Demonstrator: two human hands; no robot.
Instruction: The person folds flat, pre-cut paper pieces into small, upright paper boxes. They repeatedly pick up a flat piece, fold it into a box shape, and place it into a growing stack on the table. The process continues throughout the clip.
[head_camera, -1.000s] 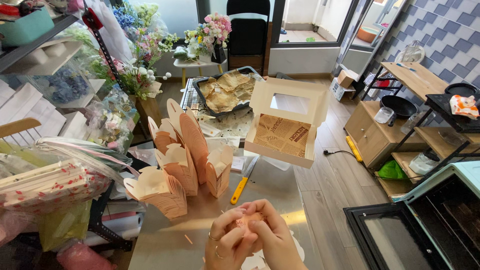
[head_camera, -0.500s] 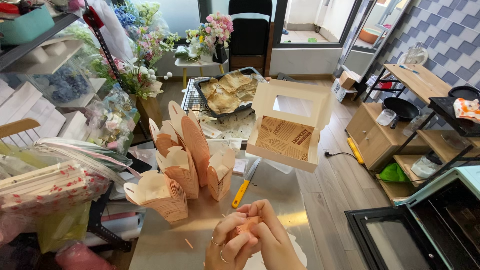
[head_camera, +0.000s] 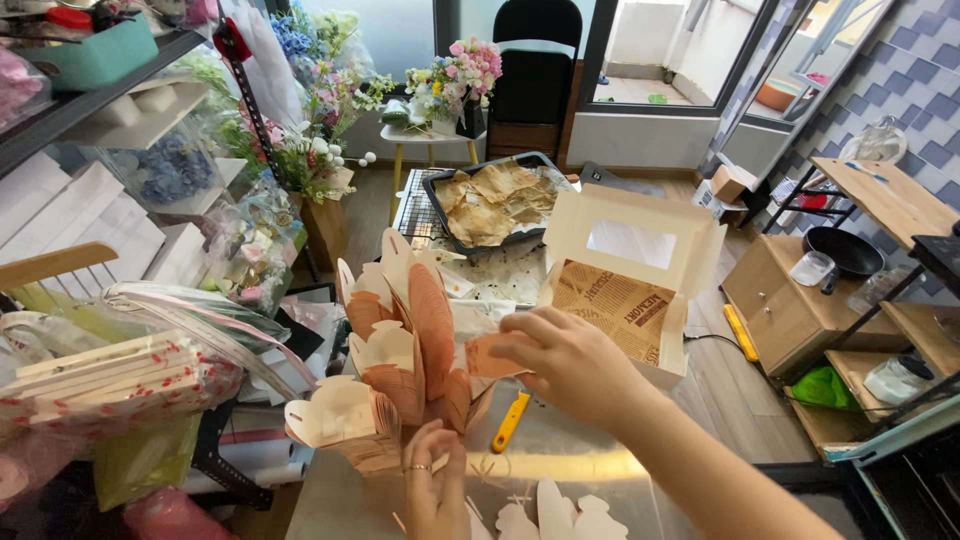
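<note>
My right hand (head_camera: 570, 365) reaches left and pinches a salmon-pink paper piece (head_camera: 487, 356) at the edge of a cluster of folded scalloped paper boxes (head_camera: 400, 360) standing on the metal table (head_camera: 560, 470). My left hand (head_camera: 435, 490), wearing a ring, is low at the front edge, fingers bunched and touching the base of the cluster; I cannot tell whether it grips anything. Flat white scalloped cutouts (head_camera: 545, 515) lie by it.
A yellow-handled knife (head_camera: 510, 422) lies on the table. Behind it stand an open white window box lined with printed brown paper (head_camera: 625, 285) and a dark baking tray with crumpled paper (head_camera: 495, 200). Flowers and wrapped goods crowd the left; wooden shelves with a pan stand at right.
My hands were clasped together at the front edge. They have parted: the right moved up and left to the paper boxes with a pink piece, the left stayed low.
</note>
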